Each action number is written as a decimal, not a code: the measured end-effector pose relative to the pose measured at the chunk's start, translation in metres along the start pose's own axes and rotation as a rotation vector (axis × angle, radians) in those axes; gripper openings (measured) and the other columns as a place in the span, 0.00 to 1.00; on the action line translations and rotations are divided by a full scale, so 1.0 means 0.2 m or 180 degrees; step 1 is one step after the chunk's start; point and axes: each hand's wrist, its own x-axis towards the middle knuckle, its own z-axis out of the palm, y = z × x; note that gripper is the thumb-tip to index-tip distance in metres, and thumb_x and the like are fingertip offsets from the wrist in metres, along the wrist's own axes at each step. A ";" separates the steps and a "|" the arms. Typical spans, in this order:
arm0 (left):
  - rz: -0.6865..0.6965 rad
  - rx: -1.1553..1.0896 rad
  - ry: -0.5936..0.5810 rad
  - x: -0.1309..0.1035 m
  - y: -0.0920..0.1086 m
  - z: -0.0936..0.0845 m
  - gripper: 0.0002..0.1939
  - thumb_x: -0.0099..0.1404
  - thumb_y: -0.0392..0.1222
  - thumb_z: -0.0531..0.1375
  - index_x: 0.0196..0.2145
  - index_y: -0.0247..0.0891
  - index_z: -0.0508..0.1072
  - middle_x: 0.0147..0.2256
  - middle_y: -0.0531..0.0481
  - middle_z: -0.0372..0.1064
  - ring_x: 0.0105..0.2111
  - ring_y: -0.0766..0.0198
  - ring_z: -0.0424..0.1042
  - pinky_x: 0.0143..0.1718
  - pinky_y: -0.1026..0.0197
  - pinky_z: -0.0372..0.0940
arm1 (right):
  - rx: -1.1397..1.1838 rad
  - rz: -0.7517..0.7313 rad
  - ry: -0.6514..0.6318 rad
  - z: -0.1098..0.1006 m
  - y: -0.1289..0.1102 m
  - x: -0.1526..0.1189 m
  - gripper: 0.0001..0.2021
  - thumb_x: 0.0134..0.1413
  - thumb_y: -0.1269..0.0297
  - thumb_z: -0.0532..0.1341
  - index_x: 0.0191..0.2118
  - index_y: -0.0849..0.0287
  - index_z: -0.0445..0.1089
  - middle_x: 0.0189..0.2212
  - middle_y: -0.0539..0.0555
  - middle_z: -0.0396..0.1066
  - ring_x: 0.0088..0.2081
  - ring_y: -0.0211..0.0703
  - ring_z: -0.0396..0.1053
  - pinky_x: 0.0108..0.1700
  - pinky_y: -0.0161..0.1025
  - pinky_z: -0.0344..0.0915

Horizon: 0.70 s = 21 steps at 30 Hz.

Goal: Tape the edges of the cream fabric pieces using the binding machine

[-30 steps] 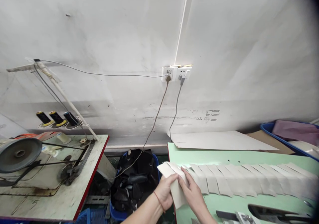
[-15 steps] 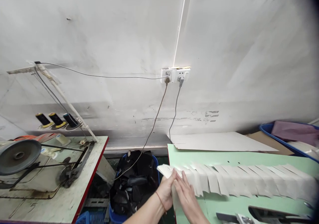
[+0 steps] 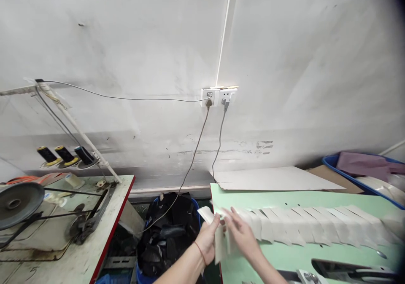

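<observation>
My left hand (image 3: 206,238), with a thin reddish band at the wrist, is closed around several thin white pieces (image 3: 219,248) that look like paper or thin cloth. One end of them sticks out past its thumb. Just to the right, my right hand (image 3: 243,234) has its fingers stretched out and apart, slightly blurred, close to the held pieces. A blurred white edge shows under its palm; whether the fingers touch it I cannot tell. Overlapping white pieces (image 3: 303,226) lie in a long row on the green tabletop (image 3: 268,197), running right from my right hand.
At left, a worn sewing machine table (image 3: 80,242) bears a handwheel and thread cones (image 3: 66,154). A blue bin of black scraps (image 3: 172,229) stands between the tables. White board (image 3: 278,178), a blue tub (image 3: 329,162) and dark-handled tools (image 3: 344,271) are at right. Cords hang from wall sockets (image 3: 218,97).
My right hand has drawn away from my left hand, rightward, and its fingers have spread. My left hand keeps hold of the white pieces. The whole view has shifted slightly.
</observation>
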 end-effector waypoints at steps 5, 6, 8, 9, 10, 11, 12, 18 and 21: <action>0.0062 -0.0457 -0.0386 0.01 0.01 0.02 0.29 0.46 0.47 0.72 0.43 0.32 0.72 0.40 0.39 0.76 0.43 0.48 0.74 0.49 0.52 0.65 | -0.0096 -0.0075 -0.0083 0.03 -0.06 -0.04 0.30 0.56 0.41 0.48 0.59 0.50 0.65 0.65 0.54 0.55 0.68 0.52 0.36 0.64 0.61 0.23; 0.0133 -0.0445 -0.0390 0.01 0.01 0.02 0.27 0.45 0.43 0.72 0.43 0.32 0.72 0.39 0.40 0.76 0.43 0.48 0.74 0.49 0.52 0.64 | -0.0100 -0.0001 0.0024 0.02 -0.05 -0.03 0.33 0.54 0.41 0.49 0.60 0.53 0.64 0.65 0.57 0.53 0.68 0.54 0.35 0.65 0.62 0.26; 0.0221 -0.0373 -0.0479 0.00 0.02 0.03 0.26 0.44 0.38 0.70 0.43 0.32 0.72 0.39 0.41 0.76 0.42 0.49 0.75 0.49 0.53 0.64 | -0.0064 0.0123 0.0155 0.02 -0.01 0.00 0.35 0.49 0.40 0.54 0.57 0.59 0.67 0.63 0.63 0.57 0.68 0.59 0.38 0.64 0.62 0.38; 0.0278 -0.0332 -0.0520 -0.01 0.03 0.03 0.26 0.44 0.36 0.69 0.44 0.33 0.72 0.39 0.42 0.76 0.42 0.50 0.75 0.49 0.53 0.64 | -0.0019 0.0144 0.0169 0.02 0.01 0.01 0.34 0.47 0.40 0.56 0.54 0.59 0.70 0.61 0.65 0.60 0.67 0.60 0.43 0.64 0.58 0.45; 0.0335 -0.0289 -0.0535 -0.01 0.04 0.03 0.27 0.44 0.35 0.68 0.45 0.33 0.72 0.40 0.42 0.76 0.43 0.51 0.74 0.49 0.54 0.64 | 0.0035 0.0140 0.0181 0.03 0.02 0.03 0.33 0.46 0.40 0.57 0.52 0.59 0.72 0.60 0.65 0.62 0.66 0.59 0.47 0.62 0.53 0.50; 0.0379 -0.0231 -0.0557 -0.02 0.05 0.04 0.28 0.43 0.33 0.68 0.45 0.34 0.72 0.41 0.42 0.76 0.43 0.51 0.74 0.50 0.54 0.63 | 0.0093 0.0132 0.0216 0.02 0.04 0.04 0.32 0.46 0.41 0.56 0.50 0.59 0.73 0.59 0.64 0.64 0.65 0.57 0.51 0.61 0.49 0.54; 0.0390 -0.0158 -0.0584 -0.03 0.06 0.04 0.28 0.41 0.32 0.67 0.44 0.33 0.72 0.41 0.42 0.76 0.44 0.50 0.74 0.50 0.54 0.63 | 0.0147 0.0154 0.0290 0.02 0.05 0.06 0.33 0.47 0.40 0.55 0.51 0.60 0.72 0.58 0.64 0.65 0.63 0.56 0.55 0.60 0.46 0.57; 0.0243 0.0097 -0.0154 -0.03 0.09 -0.02 0.34 0.36 0.36 0.73 0.43 0.30 0.71 0.43 0.35 0.74 0.45 0.48 0.72 0.49 0.53 0.62 | 0.0299 0.0401 0.0559 -0.04 -0.01 0.07 0.38 0.52 0.37 0.47 0.55 0.66 0.67 0.53 0.65 0.70 0.54 0.59 0.67 0.51 0.47 0.67; 0.0117 -0.0234 -0.0005 0.01 0.07 -0.05 0.35 0.42 0.50 0.74 0.45 0.32 0.70 0.44 0.38 0.74 0.46 0.51 0.72 0.52 0.53 0.62 | 0.0181 -0.0024 0.0009 0.02 -0.11 -0.03 0.32 0.50 0.40 0.55 0.55 0.55 0.69 0.59 0.57 0.65 0.62 0.56 0.56 0.63 0.52 0.52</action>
